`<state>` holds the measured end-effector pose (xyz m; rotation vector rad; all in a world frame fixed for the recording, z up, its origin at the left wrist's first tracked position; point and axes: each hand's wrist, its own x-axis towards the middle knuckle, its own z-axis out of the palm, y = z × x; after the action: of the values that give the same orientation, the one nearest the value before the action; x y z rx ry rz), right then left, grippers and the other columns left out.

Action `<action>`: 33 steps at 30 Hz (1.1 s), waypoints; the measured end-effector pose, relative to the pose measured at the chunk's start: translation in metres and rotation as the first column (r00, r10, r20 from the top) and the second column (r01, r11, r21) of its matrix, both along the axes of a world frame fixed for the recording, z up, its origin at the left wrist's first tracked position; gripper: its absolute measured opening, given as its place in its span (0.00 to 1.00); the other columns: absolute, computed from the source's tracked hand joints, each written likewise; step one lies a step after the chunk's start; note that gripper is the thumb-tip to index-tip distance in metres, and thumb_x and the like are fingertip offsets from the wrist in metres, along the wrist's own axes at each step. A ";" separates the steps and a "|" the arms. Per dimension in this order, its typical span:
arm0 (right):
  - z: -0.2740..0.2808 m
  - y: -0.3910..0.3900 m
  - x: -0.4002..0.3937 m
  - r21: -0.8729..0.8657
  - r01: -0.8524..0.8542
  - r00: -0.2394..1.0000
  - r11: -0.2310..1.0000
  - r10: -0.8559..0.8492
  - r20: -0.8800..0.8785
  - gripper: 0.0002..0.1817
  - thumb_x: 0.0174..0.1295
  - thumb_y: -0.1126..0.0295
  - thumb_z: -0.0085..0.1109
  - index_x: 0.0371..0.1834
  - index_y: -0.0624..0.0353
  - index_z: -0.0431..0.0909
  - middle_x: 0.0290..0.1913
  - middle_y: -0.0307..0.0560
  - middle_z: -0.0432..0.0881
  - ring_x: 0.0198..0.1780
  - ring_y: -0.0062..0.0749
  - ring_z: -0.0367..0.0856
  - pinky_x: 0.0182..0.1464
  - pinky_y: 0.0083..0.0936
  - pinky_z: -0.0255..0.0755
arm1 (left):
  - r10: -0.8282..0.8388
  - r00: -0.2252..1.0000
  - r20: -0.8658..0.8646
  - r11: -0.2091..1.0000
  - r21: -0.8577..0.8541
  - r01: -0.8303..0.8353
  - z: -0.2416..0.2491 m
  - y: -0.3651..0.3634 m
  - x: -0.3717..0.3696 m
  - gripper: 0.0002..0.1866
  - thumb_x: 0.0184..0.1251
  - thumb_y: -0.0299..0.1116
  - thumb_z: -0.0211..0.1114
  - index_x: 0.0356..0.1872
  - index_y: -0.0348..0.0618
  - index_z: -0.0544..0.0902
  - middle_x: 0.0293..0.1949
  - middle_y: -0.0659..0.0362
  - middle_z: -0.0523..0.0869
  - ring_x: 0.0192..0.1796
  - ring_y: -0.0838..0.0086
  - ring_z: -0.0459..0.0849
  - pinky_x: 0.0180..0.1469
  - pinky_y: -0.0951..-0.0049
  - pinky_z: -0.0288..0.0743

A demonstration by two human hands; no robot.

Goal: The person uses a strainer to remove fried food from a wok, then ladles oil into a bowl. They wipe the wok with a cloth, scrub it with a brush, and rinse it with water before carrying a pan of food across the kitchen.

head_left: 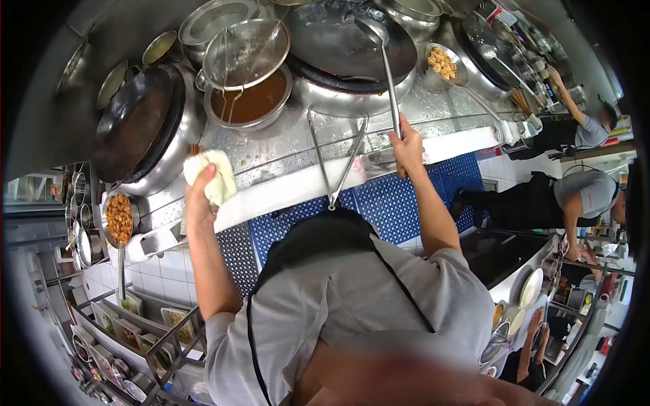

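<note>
My left hand (199, 196) is closed on a folded pale cloth (218, 181) near the stove's front edge, on the left. My right hand (407, 147) grips the long handle of a metal ladle (372, 30), whose bowl lies over the large dark wok (325, 51) at the back. Left of that wok, a round mesh strainer (246, 55) rests across a metal bowl (287, 91) of brown liquid. A V-shaped metal piece (332, 177) stands at the counter's front edge, between my hands.
A second dark wok (139, 125) sits tilted at left. Browned pieces fill one ladle-like strainer (119, 220) at left and another (443, 62) at back right. Several ingredient containers (128, 331) stand on a rack at lower left. Other people (582, 196) work at right.
</note>
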<state>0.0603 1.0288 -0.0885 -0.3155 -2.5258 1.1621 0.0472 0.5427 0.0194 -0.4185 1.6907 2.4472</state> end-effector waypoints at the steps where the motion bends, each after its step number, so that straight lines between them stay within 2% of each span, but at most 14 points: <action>1: 0.007 -0.003 0.001 -0.108 0.023 1.000 0.994 -0.020 0.021 0.33 0.61 0.76 0.60 0.72 0.64 0.64 0.19 0.36 0.76 0.15 0.18 0.71 0.16 0.22 0.66 | -0.015 0.999 -0.047 1.000 0.001 0.015 0.014 0.005 -0.015 0.26 0.59 0.35 0.71 0.56 0.35 0.75 0.43 0.52 0.85 0.40 0.68 0.87 0.40 0.70 0.85; 7: 0.050 -0.005 0.009 -0.495 0.054 0.998 0.867 -0.038 0.043 0.33 0.62 0.78 0.58 0.73 0.63 0.63 0.20 0.35 0.75 0.15 0.15 0.68 0.15 0.18 0.63 | -0.278 0.933 -0.229 0.859 -0.494 0.135 0.096 0.070 -0.175 0.20 0.58 0.39 0.71 0.47 0.37 0.82 0.39 0.57 0.87 0.40 0.73 0.86 0.43 0.70 0.80; 9: 0.061 0.004 0.011 -0.515 0.043 0.998 0.856 -0.011 0.065 0.33 0.62 0.78 0.58 0.73 0.64 0.62 0.22 0.35 0.76 0.15 0.14 0.68 0.16 0.17 0.62 | -0.445 0.864 -0.234 0.605 -0.790 0.098 0.113 0.104 -0.241 0.19 0.57 0.38 0.69 0.45 0.36 0.84 0.39 0.53 0.88 0.42 0.67 0.88 0.44 0.68 0.79; 11: 0.061 0.016 0.015 -0.528 0.027 0.998 0.849 0.004 0.058 0.33 0.62 0.78 0.60 0.72 0.65 0.63 0.23 0.34 0.76 0.15 0.13 0.68 0.16 0.17 0.63 | -0.518 0.827 -0.218 0.021 -0.970 -0.243 0.124 0.154 -0.289 0.19 0.56 0.38 0.69 0.45 0.35 0.84 0.41 0.48 0.89 0.46 0.60 0.88 0.46 0.65 0.80; 16: 0.065 0.021 0.020 -0.601 0.058 0.996 0.797 -0.008 0.086 0.33 0.63 0.80 0.58 0.73 0.63 0.63 0.24 0.34 0.76 0.16 0.13 0.68 0.17 0.15 0.62 | -0.716 0.643 0.273 -0.644 -0.615 -0.455 0.078 0.222 -0.392 0.14 0.56 0.33 0.66 0.41 0.35 0.84 0.44 0.45 0.87 0.50 0.52 0.86 0.52 0.58 0.80; 19: 0.066 0.025 0.021 -0.560 0.069 0.995 0.826 -0.018 0.096 0.32 0.63 0.78 0.59 0.72 0.62 0.64 0.24 0.34 0.77 0.16 0.13 0.68 0.17 0.14 0.63 | -0.746 0.657 0.112 -0.522 -0.712 -0.471 0.078 0.217 -0.399 0.17 0.54 0.37 0.70 0.40 0.34 0.83 0.39 0.47 0.88 0.43 0.58 0.88 0.44 0.62 0.82; 21: 0.054 0.028 0.022 -0.580 0.068 0.997 0.812 -0.029 0.076 0.32 0.63 0.77 0.60 0.72 0.61 0.64 0.25 0.33 0.77 0.17 0.12 0.69 0.17 0.14 0.63 | -0.642 0.763 0.078 -0.480 -0.817 -0.320 0.107 0.200 -0.351 0.15 0.57 0.34 0.68 0.43 0.36 0.84 0.44 0.48 0.88 0.48 0.57 0.87 0.49 0.60 0.81; 22: 0.063 0.027 0.020 -0.517 0.071 0.995 0.853 -0.022 0.101 0.32 0.64 0.77 0.60 0.73 0.60 0.64 0.26 0.33 0.77 0.18 0.12 0.68 0.17 0.14 0.63 | -0.597 0.799 -0.074 -0.395 -0.840 -0.373 0.106 0.184 -0.321 0.16 0.58 0.33 0.59 0.46 0.34 0.79 0.45 0.41 0.84 0.49 0.49 0.84 0.51 0.55 0.78; 25: 0.077 0.027 0.012 -0.409 0.019 0.997 0.912 0.016 0.081 0.32 0.64 0.78 0.58 0.72 0.62 0.64 0.25 0.34 0.76 0.17 0.13 0.68 0.17 0.14 0.63 | -0.527 0.782 -0.332 0.041 -0.929 -0.367 0.105 0.130 -0.240 0.22 0.50 0.42 0.71 0.42 0.36 0.82 0.41 0.40 0.85 0.47 0.46 0.83 0.51 0.53 0.77; 26: 0.085 0.024 0.005 -0.379 -0.001 0.997 0.925 0.033 0.076 0.31 0.63 0.78 0.58 0.72 0.62 0.64 0.24 0.34 0.76 0.17 0.13 0.68 0.17 0.15 0.63 | -0.406 0.854 -0.325 0.210 -0.943 -0.259 0.095 0.114 -0.209 0.20 0.54 0.40 0.71 0.43 0.36 0.83 0.41 0.45 0.87 0.46 0.55 0.86 0.48 0.59 0.79; 29: 0.132 0.007 -0.037 -0.219 -0.088 0.991 0.972 0.107 0.080 0.31 0.61 0.76 0.59 0.70 0.64 0.67 0.22 0.37 0.75 0.17 0.16 0.70 0.18 0.19 0.64 | -0.118 0.934 -0.337 0.732 -0.665 -0.147 0.038 0.074 -0.109 0.17 0.58 0.37 0.72 0.44 0.37 0.85 0.36 0.55 0.89 0.36 0.74 0.87 0.42 0.70 0.81; 31: 0.161 -0.014 -0.079 -0.087 -0.168 0.982 0.982 0.175 0.077 0.31 0.59 0.72 0.61 0.68 0.64 0.69 0.23 0.44 0.77 0.18 0.20 0.74 0.20 0.22 0.68 | -0.013 0.973 -0.230 0.882 -0.460 -0.097 0.004 0.060 -0.050 0.16 0.58 0.33 0.72 0.43 0.33 0.85 0.36 0.55 0.88 0.36 0.74 0.86 0.40 0.73 0.80; 32: 0.147 -0.007 -0.118 0.112 -0.300 0.946 0.947 0.310 -0.097 0.30 0.59 0.70 0.60 0.67 0.63 0.71 0.22 0.45 0.78 0.17 0.21 0.75 0.19 0.23 0.68 | 0.056 0.976 -0.211 0.918 -0.375 -0.134 -0.005 0.064 -0.023 0.16 0.59 0.33 0.71 0.43 0.32 0.84 0.36 0.55 0.88 0.36 0.74 0.86 0.40 0.73 0.80; 33: 0.185 -0.041 -0.131 -0.047 -0.272 0.958 0.961 0.275 0.085 0.28 0.59 0.70 0.60 0.65 0.62 0.73 0.20 0.43 0.77 0.15 0.22 0.75 0.18 0.24 0.68 | 0.124 0.975 -0.185 0.943 -0.285 -0.174 -0.011 0.072 -0.001 0.16 0.60 0.33 0.71 0.43 0.31 0.84 0.36 0.55 0.87 0.35 0.74 0.86 0.40 0.74 0.80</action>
<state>-0.0709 0.9877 0.0969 -0.0258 -2.6954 1.3204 0.0467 0.6147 0.0089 -0.4004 2.1907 2.3871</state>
